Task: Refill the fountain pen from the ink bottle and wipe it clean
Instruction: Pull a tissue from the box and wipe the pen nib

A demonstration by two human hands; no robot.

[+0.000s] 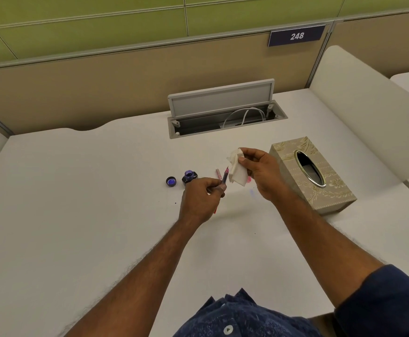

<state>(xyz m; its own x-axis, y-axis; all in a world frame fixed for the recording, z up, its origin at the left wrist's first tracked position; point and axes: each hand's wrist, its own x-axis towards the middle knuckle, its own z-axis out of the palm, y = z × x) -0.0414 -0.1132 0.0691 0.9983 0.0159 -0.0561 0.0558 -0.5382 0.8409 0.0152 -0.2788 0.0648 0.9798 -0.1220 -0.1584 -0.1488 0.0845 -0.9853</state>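
My left hand [202, 199] pinches the pink fountain pen [224, 176] above the desk, its nib end pointing up and away. My right hand [259, 172] grips a crumpled white tissue [237, 170] just to the right of the pen's tip, almost touching it. The open ink bottle [189, 176] with violet ink stands just left of my left hand. Its cap [171, 181] lies upturned to the left of the bottle. A small pink pen part [218, 173] lies on the desk behind the pen.
A beige patterned tissue box [312, 176] stands on the white desk [77, 203] to the right of my right hand. An open cable hatch [222, 110] with a white cable sits at the back. Faint ink smudges [252, 192] mark the desk under my hands.
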